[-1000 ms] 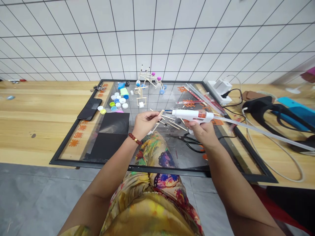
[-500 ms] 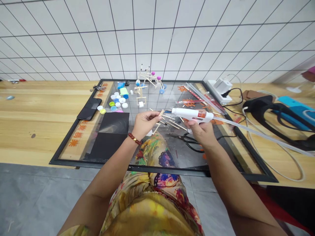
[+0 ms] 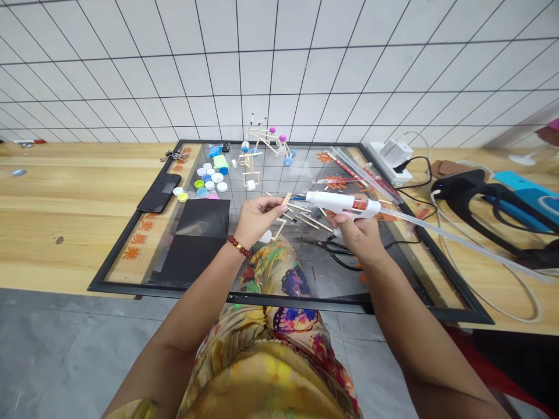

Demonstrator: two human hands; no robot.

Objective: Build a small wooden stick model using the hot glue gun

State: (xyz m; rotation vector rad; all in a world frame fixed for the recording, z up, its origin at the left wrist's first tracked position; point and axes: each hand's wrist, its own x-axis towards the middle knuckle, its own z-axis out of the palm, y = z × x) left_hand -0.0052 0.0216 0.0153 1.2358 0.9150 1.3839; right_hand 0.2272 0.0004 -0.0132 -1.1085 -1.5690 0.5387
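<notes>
Between its fingertips my left hand (image 3: 258, 219) pinches small pale wooden sticks (image 3: 286, 199). My right hand (image 3: 358, 231) is wrapped round a white glue gun (image 3: 334, 202), whose nozzle points left and is right beside the pinched sticks. A long clear glue stick (image 3: 437, 230) runs out of the gun's back to the right. Below my left hand a bent stick piece (image 3: 279, 228) lies near a white cap (image 3: 265, 236). Loose sticks (image 3: 309, 220) and black scissors (image 3: 334, 247) lie on the glass under the gun. Behind stands a small stick structure (image 3: 251, 174).
Bottle caps (image 3: 217, 177), a black sheet (image 3: 196, 241) and a phone (image 3: 159, 193) lie left. A stick model with pink balls (image 3: 273, 139) stands at the back. Glue sticks (image 3: 362, 174), a power strip (image 3: 393, 163), cables and a black headset (image 3: 463, 203) are on the right.
</notes>
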